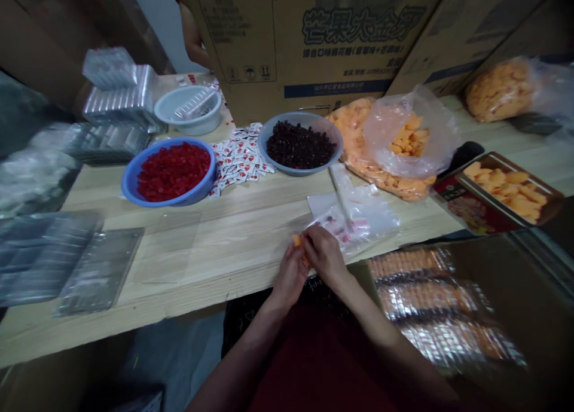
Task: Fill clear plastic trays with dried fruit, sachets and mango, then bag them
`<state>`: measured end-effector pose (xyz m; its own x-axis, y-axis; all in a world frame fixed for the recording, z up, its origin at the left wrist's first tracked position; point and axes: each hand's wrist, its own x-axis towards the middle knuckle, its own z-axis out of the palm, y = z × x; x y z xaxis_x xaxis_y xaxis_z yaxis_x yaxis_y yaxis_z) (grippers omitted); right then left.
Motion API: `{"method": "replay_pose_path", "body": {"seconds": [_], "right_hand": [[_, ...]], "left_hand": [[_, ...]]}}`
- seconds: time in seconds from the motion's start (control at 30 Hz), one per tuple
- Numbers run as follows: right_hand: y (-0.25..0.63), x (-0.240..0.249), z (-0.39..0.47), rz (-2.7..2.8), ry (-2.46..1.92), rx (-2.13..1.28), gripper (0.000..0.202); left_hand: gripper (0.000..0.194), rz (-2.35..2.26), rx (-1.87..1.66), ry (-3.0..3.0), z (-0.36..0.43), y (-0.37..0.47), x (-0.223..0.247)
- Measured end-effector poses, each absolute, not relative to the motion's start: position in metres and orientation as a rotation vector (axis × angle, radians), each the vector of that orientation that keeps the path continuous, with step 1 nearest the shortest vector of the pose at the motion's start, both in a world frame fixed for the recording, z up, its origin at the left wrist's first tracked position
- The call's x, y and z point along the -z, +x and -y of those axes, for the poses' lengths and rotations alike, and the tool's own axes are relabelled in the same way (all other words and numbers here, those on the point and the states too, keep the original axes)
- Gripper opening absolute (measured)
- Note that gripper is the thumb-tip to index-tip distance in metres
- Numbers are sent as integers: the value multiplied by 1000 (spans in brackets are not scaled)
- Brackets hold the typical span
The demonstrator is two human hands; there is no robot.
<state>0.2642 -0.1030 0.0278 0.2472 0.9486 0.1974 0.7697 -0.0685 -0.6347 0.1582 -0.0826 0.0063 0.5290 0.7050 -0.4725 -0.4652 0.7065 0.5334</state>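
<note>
My left hand and my right hand meet over the table's front edge. Between them are small orange candy pieces, one poking up past the left fingertips. Both hands have their fingers closed around these pieces, which the fingers partly cover. Just beyond the right hand lie clear plastic bags with some red print. Farther back sits a large clear bag of orange pieces, its mouth spread around more of them.
A blue bowl of red candies, a bowl of dark candies, and printed sachets stand behind. Clear trays lie left. An orange-filled box and carton of packed trays are right. Cardboard boxes line the back.
</note>
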Motion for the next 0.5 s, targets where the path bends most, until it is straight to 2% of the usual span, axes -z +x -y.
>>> {"method": "replay_pose_path", "body": {"seconds": [0.3,0.5], "right_hand": [[256,-25,133,1302,-1776,-611,17],[271,-20,122,1043,-1728,-703,15]], "left_hand": [[22,-766,-730,385,85,164,-3],[32,-782,-775,417,80,149,-6]]}}
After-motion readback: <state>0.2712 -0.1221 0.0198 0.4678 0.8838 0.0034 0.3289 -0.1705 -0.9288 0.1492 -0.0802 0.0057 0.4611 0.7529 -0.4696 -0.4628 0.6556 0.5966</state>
